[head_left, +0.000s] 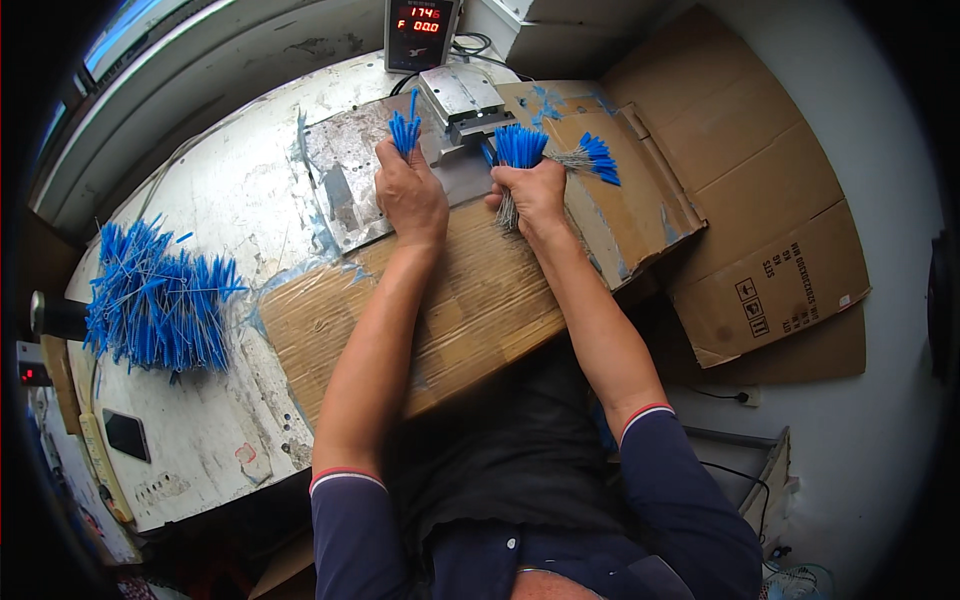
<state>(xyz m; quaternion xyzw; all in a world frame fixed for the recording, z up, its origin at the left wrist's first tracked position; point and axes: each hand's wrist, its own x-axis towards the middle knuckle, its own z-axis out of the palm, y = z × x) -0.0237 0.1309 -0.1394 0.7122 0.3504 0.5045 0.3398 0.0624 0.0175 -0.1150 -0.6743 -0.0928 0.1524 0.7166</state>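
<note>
My left hand point(412, 203) is closed round a small bunch of blue-ended wires point(404, 134), blue ends up, with one piece sticking up above the rest. To its right, my right hand point(538, 192) grips a thicker bundle of blue-ended wires point(520, 146); their thin grey wire ends hang out below the fingers. Between and just beyond both hands stands a small metal machine point(462, 98) on a steel plate point(350, 175). Right of my right hand another small bunch of blue-ended wires point(602, 160) lies on the cardboard.
A large heap of blue-ended wires point(165, 305) covers the table's left side, beside a dark cylinder point(62, 317). A black phone point(127, 437) lies nearer me. At the back stands a counter with red digits point(420, 35). Cardboard point(470, 310) covers the near edge; an open carton point(770, 270) is at right.
</note>
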